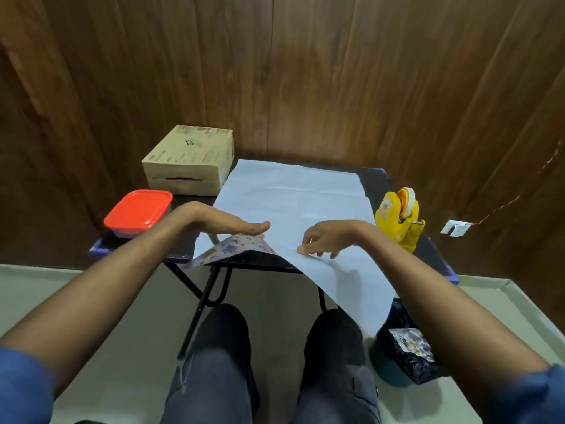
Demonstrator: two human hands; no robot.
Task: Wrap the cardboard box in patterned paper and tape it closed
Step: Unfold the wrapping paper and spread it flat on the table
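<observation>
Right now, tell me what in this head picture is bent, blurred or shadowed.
Head view: wide-angle bending curves the wall panels and floor edge; blue sleeves at the bottom corners are smeared; the right hand casts a soft shadow on the paper; the cardboard box print is too soft to read; no strong glare.

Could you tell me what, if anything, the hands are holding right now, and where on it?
The left hand lies flat on the patterned paper at its turned-up near corner; the right hand pinches its near edge.
</observation>
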